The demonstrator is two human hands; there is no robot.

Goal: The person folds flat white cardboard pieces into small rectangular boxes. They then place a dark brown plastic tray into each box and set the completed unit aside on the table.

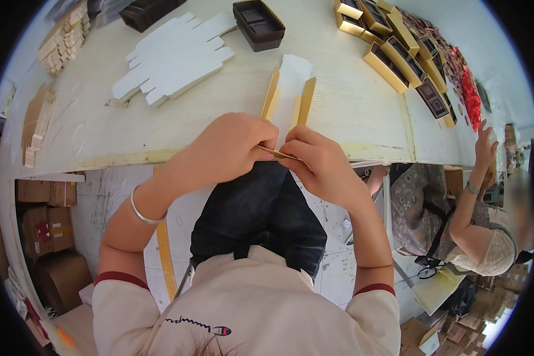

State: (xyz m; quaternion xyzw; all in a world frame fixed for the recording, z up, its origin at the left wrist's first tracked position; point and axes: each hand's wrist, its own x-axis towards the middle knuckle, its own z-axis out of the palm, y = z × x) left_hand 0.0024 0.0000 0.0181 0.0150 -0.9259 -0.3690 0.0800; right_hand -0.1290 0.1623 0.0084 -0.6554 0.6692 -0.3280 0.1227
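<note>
Over the table's near edge, my left hand (237,145) and my right hand (320,163) are closed on the near end of a part-folded gold carton (306,102). Its long gold sides stand up, and the white inner face shows between them, ending in a flat flap at the far end. My fingers pinch the short near panel from both sides; the fingertips partly hide it. Beyond my left hand lies a stack of flat white carton blanks (172,59). Farther off stands a nested stack of dark brown plastic trays (258,25).
Gold boxes with dark trays inside (391,62) crowd the far right, beside a red pile (469,98). More dark trays (151,12) and stacked blanks (65,41) lie at far left. A co-worker (483,237) sits at right. Cardboard boxes (50,219) fill the left underside.
</note>
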